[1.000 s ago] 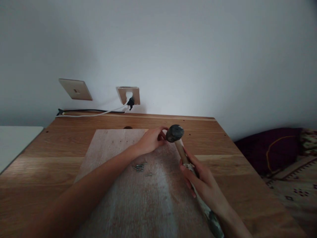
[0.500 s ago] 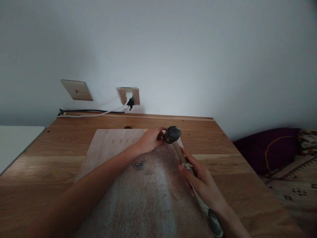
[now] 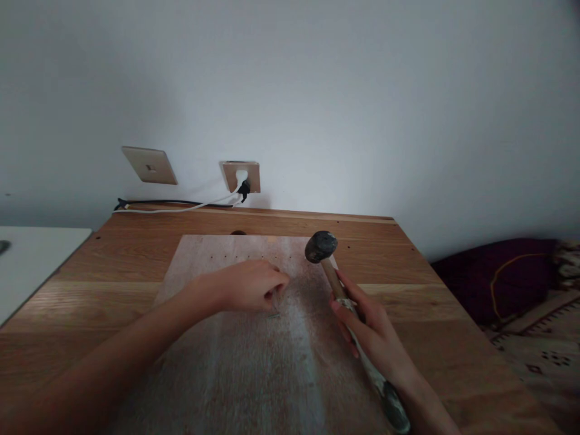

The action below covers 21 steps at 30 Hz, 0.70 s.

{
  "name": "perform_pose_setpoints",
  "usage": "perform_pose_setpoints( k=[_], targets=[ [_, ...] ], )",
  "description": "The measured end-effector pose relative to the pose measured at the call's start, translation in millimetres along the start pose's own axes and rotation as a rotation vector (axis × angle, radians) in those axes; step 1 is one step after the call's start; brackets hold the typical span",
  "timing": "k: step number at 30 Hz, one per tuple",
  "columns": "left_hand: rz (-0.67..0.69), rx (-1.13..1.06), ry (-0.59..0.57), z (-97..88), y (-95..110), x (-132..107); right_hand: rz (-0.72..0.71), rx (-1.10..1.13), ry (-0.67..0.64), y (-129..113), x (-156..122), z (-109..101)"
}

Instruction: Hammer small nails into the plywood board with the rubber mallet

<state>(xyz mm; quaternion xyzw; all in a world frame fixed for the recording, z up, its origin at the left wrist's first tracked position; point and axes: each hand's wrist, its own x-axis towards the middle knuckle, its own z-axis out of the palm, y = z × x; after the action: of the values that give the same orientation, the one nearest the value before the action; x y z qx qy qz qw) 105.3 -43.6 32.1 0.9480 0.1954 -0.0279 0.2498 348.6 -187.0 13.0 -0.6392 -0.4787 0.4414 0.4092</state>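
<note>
My left hand is low over the middle of a worn wooden board, its fingers curled downward; what they hold, if anything, is hidden. A loose nail lies by its fingertips, and the spot where several other nails lay is covered by the hand. In my right hand is a mallet, gripped around its pale, worn handle. The dark head of the mallet points up and away, above the board's far right corner. Along the board's far edge runs a row of small dark dots.
Beneath the board is a wooden tabletop reaching to the wall. A wall socket holds plugs with cables trailing left. A white surface is at left; purple cloth and a patterned textile are at right.
My left hand has moved from the board's far right corner back toward me and left, over the nails, uncovering more dots. My right hand keeps the mallet in nearly the same place.
</note>
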Motion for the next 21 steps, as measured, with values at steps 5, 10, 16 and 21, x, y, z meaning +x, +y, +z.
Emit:
perform_pose_setpoints(
  k=[5,10,16,21],
  targets=[
    [0.034,-0.133,0.175,-2.4,-20.3,20.7,0.014,0.044,0.021,2.6,0.7,0.9],
    [-0.035,-0.337,0.517,12.3,-42.6,48.7,0.023,0.073,0.050,4.8,1.5,1.9],
    [-0.046,-0.334,0.635,32.8,-52.4,59.4,0.024,0.073,0.066,-0.6,0.6,2.5],
    [-0.073,-0.336,0.635,29.5,-49.5,57.5,0.022,0.089,0.064,1.3,-0.1,4.0]
  ],
)
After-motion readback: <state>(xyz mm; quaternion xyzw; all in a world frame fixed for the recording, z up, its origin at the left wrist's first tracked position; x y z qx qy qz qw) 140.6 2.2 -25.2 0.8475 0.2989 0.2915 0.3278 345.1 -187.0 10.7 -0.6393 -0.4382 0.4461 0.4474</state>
